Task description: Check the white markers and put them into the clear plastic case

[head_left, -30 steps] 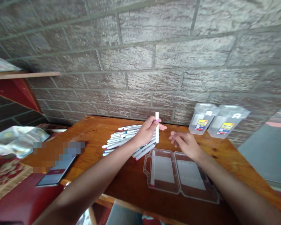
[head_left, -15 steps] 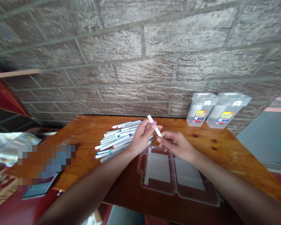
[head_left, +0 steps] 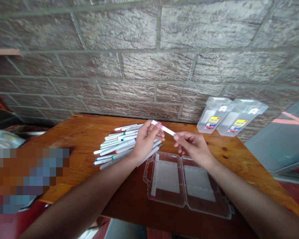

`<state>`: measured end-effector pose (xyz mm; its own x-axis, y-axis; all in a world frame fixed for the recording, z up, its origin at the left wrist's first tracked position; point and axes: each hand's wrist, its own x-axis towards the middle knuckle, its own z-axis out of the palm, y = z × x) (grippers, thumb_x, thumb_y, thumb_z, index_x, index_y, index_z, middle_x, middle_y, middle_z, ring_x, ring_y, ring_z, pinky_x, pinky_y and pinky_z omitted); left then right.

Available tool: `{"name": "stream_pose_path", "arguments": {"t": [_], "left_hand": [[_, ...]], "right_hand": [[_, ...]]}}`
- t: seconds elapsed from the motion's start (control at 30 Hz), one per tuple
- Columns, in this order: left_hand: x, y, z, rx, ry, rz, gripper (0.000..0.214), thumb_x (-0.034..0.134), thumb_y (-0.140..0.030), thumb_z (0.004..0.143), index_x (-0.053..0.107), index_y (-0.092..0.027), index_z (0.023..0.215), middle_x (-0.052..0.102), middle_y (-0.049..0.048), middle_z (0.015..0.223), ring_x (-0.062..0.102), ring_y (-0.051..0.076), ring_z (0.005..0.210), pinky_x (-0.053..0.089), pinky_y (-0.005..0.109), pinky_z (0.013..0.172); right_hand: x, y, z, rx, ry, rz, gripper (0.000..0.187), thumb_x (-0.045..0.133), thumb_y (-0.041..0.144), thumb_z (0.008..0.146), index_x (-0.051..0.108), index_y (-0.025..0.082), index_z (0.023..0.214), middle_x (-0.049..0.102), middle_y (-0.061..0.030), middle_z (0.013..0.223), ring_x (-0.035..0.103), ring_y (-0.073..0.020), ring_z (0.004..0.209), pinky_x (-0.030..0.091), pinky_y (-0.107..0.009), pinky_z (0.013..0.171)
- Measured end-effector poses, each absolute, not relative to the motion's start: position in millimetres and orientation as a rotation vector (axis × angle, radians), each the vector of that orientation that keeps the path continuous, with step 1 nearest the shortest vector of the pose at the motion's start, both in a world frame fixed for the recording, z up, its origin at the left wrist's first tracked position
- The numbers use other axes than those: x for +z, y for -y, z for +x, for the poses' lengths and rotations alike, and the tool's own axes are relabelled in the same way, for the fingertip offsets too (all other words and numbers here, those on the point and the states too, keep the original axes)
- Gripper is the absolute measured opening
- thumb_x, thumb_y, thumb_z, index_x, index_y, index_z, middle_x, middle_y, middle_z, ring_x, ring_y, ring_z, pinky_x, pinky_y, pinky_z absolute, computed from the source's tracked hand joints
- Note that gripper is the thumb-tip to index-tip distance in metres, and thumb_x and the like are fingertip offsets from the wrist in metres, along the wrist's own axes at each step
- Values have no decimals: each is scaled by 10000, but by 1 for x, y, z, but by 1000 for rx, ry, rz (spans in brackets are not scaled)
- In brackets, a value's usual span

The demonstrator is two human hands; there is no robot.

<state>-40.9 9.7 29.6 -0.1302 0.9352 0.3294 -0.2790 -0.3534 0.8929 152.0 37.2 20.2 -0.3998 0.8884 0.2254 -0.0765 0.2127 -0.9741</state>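
Observation:
A white marker (head_left: 168,130) with a purple band is held up between my two hands, slanting down to the right. My left hand (head_left: 146,138) pinches its banded, upper end. At the lower end, the fingers of my right hand (head_left: 193,145) are closed on it. Behind and under my left hand lies a loose pile of white markers (head_left: 119,146) with variously coloured bands. Below the hands an open clear plastic case (head_left: 184,199) rests on the table; one marker (head_left: 154,176) with a magenta end lies along the left side of its left half.
Two translucent plastic containers (head_left: 210,114) with yellow and blue labels stand at the back right of the wooden table (head_left: 77,139), against the brick wall (head_left: 139,66). A pixelated patch covers the lower left.
The marker between my hands has tilted from steep to flatter, and my right hand has shifted slightly right and up. The whole view has swung a little.

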Motion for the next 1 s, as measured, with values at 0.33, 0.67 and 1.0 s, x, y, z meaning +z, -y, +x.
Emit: {"name": "stream_pose_path", "arguments": {"t": [0.33, 0.67, 1.0], "left_hand": [[32, -3, -41, 1521, -720, 1090, 281, 801, -367, 837, 761, -154, 1015, 720, 38, 810, 652, 126, 658, 580, 280, 640], [37, -1, -46, 1300, -443, 1020, 274, 795, -277, 864, 783, -159, 1111, 790, 116, 910, 714, 179, 771, 569, 308, 698], [40, 2, -45, 1260, -385, 1035, 309, 836, -207, 826, 791, -206, 1132, 797, 93, 969, 722, 161, 816, 568, 284, 733]], "right_hand": [[39, -49, 159, 1562, 1086, -736, 297, 953, 368, 657, 764, 189, 800, 767, -13, 701, 638, -93, 546, 473, -147, 426], [39, -53, 162, 1648, 997, -726, 265, 918, 324, 704, 713, 183, 792, 783, -15, 678, 645, -101, 498, 481, -162, 420], [38, -53, 164, 1697, 1011, -711, 300, 923, 352, 712, 680, 187, 777, 795, -6, 696, 679, -94, 519, 505, -152, 443]]}}
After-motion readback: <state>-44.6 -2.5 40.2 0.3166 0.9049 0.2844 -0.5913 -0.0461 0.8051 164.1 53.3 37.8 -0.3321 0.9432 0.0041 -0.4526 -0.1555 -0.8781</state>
